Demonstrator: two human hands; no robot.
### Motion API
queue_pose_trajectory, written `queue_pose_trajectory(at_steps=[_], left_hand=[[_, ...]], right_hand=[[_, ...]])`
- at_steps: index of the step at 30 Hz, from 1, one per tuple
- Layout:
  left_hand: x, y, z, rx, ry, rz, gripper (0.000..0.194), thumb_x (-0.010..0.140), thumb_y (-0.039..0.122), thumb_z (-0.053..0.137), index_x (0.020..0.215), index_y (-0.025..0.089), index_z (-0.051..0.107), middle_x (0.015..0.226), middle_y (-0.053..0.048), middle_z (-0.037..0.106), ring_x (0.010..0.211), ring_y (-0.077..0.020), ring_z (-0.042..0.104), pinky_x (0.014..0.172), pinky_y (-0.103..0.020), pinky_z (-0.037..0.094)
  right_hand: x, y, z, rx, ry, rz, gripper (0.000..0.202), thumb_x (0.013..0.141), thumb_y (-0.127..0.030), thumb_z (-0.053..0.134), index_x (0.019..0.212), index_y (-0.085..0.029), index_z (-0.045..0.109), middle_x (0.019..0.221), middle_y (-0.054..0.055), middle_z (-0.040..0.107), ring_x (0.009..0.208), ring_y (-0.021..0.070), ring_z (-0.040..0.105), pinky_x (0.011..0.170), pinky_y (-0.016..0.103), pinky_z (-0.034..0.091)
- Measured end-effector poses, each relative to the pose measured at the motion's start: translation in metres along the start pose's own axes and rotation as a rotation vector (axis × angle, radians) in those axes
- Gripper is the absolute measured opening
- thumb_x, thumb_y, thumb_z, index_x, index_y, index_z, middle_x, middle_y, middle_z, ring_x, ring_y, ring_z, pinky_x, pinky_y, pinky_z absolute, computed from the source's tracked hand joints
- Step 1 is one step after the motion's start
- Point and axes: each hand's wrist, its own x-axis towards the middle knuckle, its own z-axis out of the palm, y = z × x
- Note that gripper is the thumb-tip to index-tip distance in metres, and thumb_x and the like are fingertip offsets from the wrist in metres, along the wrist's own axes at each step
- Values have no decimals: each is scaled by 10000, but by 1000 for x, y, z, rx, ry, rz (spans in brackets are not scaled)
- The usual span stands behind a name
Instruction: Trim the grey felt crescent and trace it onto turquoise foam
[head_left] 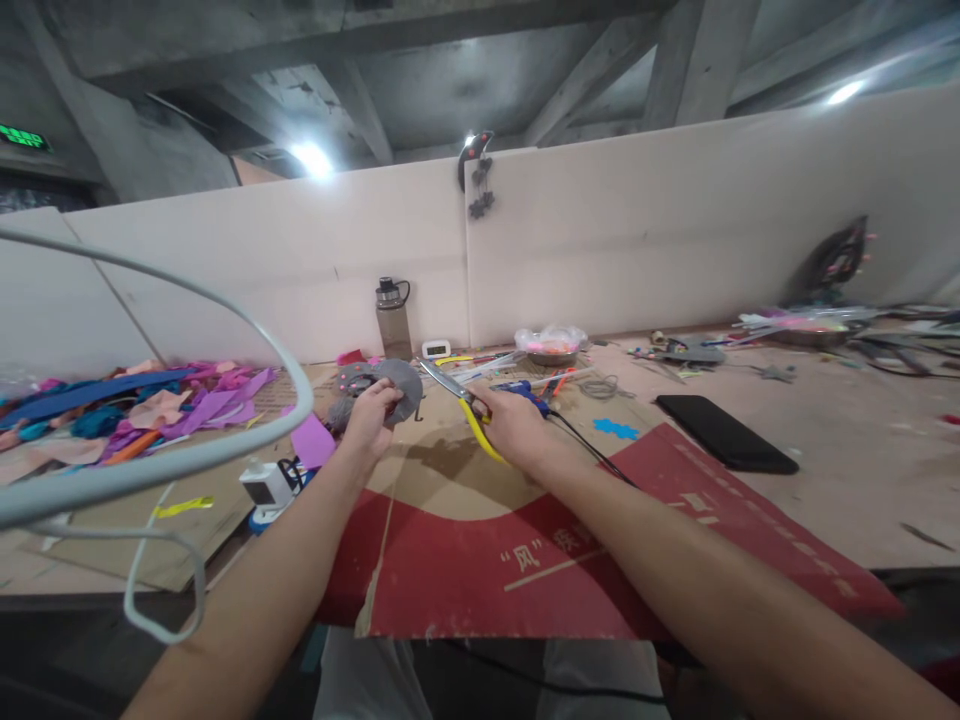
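Pinched in my left hand (373,412) is a round grey piece (407,388), flat and felt-like. A darker grey item with small pink dots (355,378) lies just behind that hand. My right hand (514,425) is wrapped round the yellow handles of a pair of scissors (480,432). Their metal blades point up and left toward the grey piece, apart from it. Beyond my right hand lies a blue glue gun (525,392), partly hidden, with a black cord. Beneath both hands is a red and brown cardboard sheet (450,560).
Colourful cloth scraps (150,405) heap at the left, near a white plug adapter (266,485). A pale cable (277,350) loops across the left foreground. A bottle (393,320) stands by the partition. A black phone (724,432) and a blue cut-out (615,428) lie right.
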Motion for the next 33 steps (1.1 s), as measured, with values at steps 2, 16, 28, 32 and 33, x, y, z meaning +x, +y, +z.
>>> queue_pose_trajectory(at_steps=[2, 16, 28, 32, 33], left_hand=[[-1, 0, 0, 0, -3, 3, 171, 513, 58, 635, 628, 157, 557, 576, 29, 597, 502, -84, 566, 482, -159, 423], [-4, 2, 3, 32, -27, 0, 232, 525, 56, 631, 736, 150, 648, 666, 4, 666, 556, -97, 600, 528, -176, 466], [-4, 1, 3, 28, -78, 48, 244, 496, 59, 653, 712, 168, 622, 674, 25, 649, 563, -92, 584, 514, -173, 461], [-7, 3, 6, -4, -102, -16, 252, 511, 54, 683, 732, 158, 622, 684, 12, 655, 594, -97, 602, 540, -168, 476], [-7, 2, 6, 0, -122, -30, 275, 517, 60, 699, 766, 154, 631, 712, 3, 662, 615, -102, 613, 554, -171, 484]], right_hand=[[1, 1, -1, -23, 45, 4, 383, 919, -275, 397, 1278, -267, 533, 1098, 75, 683, 934, 213, 648, 709, 274, 431], [-1, 0, 2, -117, -52, -76, 391, 916, -273, 408, 1288, -288, 527, 1039, 79, 693, 887, 221, 653, 704, 281, 433], [2, 3, 4, 91, 48, 66, 387, 883, -363, 490, 1249, -250, 545, 1087, 103, 662, 886, 238, 647, 712, 302, 447], [4, 5, 11, 444, 116, 27, 391, 860, -407, 538, 1177, -179, 563, 993, 80, 671, 871, 200, 623, 789, 304, 461], [5, 5, 12, 561, 125, 28, 402, 854, -421, 540, 1173, -176, 553, 961, 64, 671, 845, 189, 619, 776, 300, 469]])
